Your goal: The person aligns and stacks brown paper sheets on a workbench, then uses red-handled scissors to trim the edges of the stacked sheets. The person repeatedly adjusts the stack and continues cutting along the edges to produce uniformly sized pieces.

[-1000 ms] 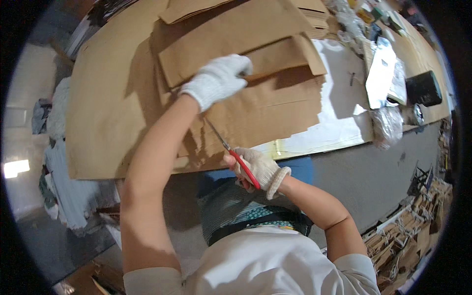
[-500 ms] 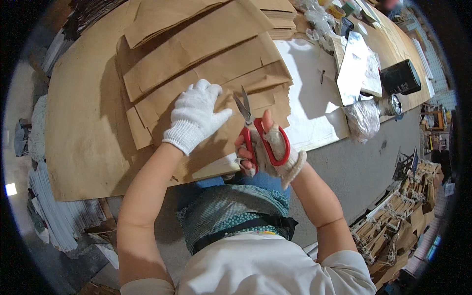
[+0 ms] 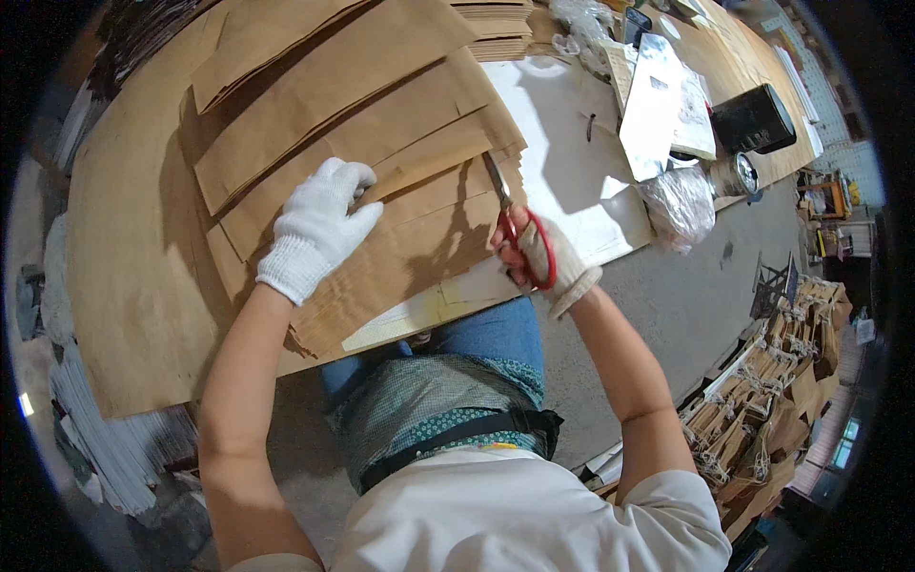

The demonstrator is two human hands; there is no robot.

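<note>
Overlapping brown paper sheets with folded edges lie on the table in front of me. Across them, my left hand in a white knitted glove rests with its thumb apart from the bent fingers, close to the left end of a narrow folded strip. My right hand, in a worn glove with bare fingertips, grips a pair of scissors by the red handles. The blades point away from me at the strip's right end; whether paper is between them I cannot tell.
A white sheet covers the table to the right. Beyond it are a metal plate, a black container, a can and crumpled clear plastic. Bundled brown paper bags stand on the floor at right.
The scissors have gone from pointing upward over the papers to the right end of the strip, with blades closer together. My left hand has shifted left, its fingers now more bent.
</note>
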